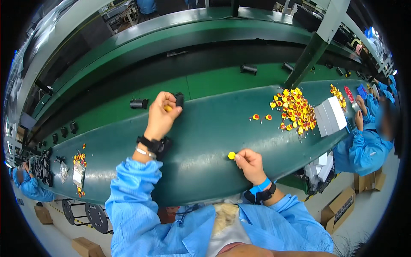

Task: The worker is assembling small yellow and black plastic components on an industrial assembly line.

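Note:
My left hand [159, 116] is raised over the far edge of the green work surface, its fingers closed on a black cylindrical part [179, 100]. A bit of yellow [168, 108] shows between those fingers; what it belongs to is partly hidden. Lower and to the right, my right hand [252, 166] pinches a small yellow piece [231, 155] between thumb and fingertip, just above the surface. Several yellow pieces with red centres lie in a heap [297, 109] beyond my right hand. Two loose ones, such as this yellow-red piece [256, 116], sit left of the heap.
Black cylinders [138, 103] stand spaced along the green belt [205, 83] behind the table. A green post [309, 60] rises by the heap, and white boxes [330, 116] stand right of it. Another person [364, 143] works at the right, one more [32, 186] at far left.

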`<state>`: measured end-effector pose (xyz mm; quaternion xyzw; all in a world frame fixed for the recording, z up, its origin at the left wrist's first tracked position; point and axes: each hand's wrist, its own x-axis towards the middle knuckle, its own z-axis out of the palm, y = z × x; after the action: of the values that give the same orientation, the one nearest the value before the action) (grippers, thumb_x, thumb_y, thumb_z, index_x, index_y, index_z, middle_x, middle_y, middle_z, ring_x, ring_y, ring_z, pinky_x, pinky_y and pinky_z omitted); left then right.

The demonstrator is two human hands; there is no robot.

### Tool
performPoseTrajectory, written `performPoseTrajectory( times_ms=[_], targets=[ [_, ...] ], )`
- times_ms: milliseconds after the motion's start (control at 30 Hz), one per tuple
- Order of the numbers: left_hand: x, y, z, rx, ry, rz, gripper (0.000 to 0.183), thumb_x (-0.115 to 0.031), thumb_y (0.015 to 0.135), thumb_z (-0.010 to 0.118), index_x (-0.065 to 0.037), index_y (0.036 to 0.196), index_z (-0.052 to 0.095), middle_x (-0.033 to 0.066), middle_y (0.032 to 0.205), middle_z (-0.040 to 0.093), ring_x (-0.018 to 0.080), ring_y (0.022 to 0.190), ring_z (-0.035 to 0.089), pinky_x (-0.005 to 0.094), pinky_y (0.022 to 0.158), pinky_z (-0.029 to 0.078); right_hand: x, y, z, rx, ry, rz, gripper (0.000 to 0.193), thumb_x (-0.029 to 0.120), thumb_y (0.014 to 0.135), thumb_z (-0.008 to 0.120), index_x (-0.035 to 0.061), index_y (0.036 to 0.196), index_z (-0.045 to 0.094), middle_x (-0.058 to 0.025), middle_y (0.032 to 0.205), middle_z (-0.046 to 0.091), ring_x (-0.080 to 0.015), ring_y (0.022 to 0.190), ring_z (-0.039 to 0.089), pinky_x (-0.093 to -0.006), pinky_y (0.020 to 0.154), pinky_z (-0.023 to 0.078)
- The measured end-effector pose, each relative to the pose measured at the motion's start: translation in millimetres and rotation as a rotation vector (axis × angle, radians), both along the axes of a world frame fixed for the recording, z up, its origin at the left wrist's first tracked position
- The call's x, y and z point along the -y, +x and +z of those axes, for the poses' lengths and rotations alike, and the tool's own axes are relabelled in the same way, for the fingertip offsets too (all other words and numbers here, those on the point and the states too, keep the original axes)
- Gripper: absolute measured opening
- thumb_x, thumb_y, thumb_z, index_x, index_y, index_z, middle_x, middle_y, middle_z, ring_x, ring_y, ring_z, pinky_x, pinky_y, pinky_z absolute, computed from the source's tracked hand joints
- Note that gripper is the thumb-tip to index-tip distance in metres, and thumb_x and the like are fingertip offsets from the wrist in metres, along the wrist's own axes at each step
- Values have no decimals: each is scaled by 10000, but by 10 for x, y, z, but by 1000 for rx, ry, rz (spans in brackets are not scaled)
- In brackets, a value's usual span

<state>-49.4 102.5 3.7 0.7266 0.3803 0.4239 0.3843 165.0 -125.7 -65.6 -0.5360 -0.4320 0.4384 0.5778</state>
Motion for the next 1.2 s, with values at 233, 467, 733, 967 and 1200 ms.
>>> performPoseTrajectory(
  times_ms=[233, 467, 733, 967, 1200],
  targets=[
    [1151, -193, -217, 113, -344, -115, 517, 106, 731, 663, -23, 1175, 432, 6, 745, 567, 54, 652, 506, 186, 580, 408, -33, 63, 9, -119, -19, 48, 157, 125, 899, 577, 32, 773, 573, 18, 625, 531, -37, 555, 455, -195, 512, 372],
    [1641, -297, -288, 221, -416, -78, 658, 81, 717, 693, -43, 1300, 416, -10, 726, 570, 39, 625, 489, 172, 568, 389, 169, -80, 140, -305, -118, 173, 158, 145, 896, 582, 32, 785, 580, -1, 659, 543, -52, 554, 464, -199, 511, 382],
    [1984, -374, -530, -53, -248, -140, 437, 53, 705, 695, -6, 1122, 581, 27, 768, 619, 57, 630, 525, 200, 553, 422, 187, -316, 365, -256, -198, 346, 146, 138, 889, 586, 29, 791, 596, 10, 702, 565, -41, 585, 463, -193, 531, 375],
    [1984, -383, -530, -30, -185, -193, 433, 67, 697, 682, 7, 1114, 583, 40, 761, 606, 88, 615, 540, 216, 556, 440, 116, -413, 379, -82, -284, 418, 157, 134, 890, 594, 28, 774, 600, 58, 645, 511, -13, 589, 420, -182, 511, 324],
    [1954, -404, -517, -29, -223, -217, 434, 73, 691, 676, -3, 1111, 596, 39, 738, 592, 84, 593, 524, 213, 542, 432, 53, -481, 401, -8, -280, 426, 164, 116, 881, 616, 19, 751, 590, 78, 633, 463, -6, 591, 369, -190, 503, 299]
  ],
)
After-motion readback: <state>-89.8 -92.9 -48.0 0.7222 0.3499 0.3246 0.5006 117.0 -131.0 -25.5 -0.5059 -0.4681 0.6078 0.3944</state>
